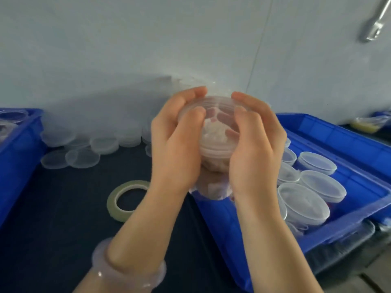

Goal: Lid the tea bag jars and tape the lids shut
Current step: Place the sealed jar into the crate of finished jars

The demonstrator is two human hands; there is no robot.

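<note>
Clear tea bag jar point(214, 163), lid point(218, 125) on, tilted, aloft; pale tape roll point(127, 199) flat, lower left.

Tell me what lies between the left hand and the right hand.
A clear plastic jar with its lid on, held by the left hand and right hand; the head view shows it.

Pale blue-grey wall point(127, 39), dark tabletop point(53, 218)

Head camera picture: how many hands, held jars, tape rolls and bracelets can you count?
Hands: 2, the left hand and the right hand
Jars held: 1, the jar
Tape rolls: 1, the tape roll
Bracelets: 1, the bracelet
Total: 5
</note>
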